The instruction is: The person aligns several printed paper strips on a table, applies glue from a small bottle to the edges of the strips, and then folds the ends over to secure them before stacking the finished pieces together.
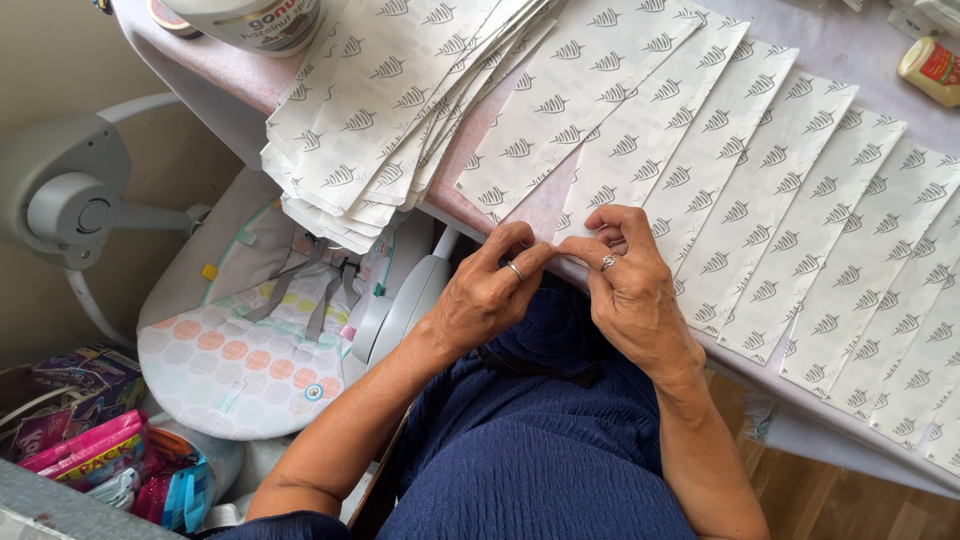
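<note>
Several flat white paper bags printed with grey leaf marks lie overlapped in a row across the table. A loose stack of the same bags sits at the table's left end. My left hand and my right hand meet at the table's near edge. Their fingertips pinch the bottom edge of one bag in the row. Each hand wears a ring. My dark blue clothing fills the space below the hands.
A white jar stands at the table's far left corner, and a small glue bottle with a red label lies at the far right. Beside the table stand a baby bouncer seat and colourful packages on the floor.
</note>
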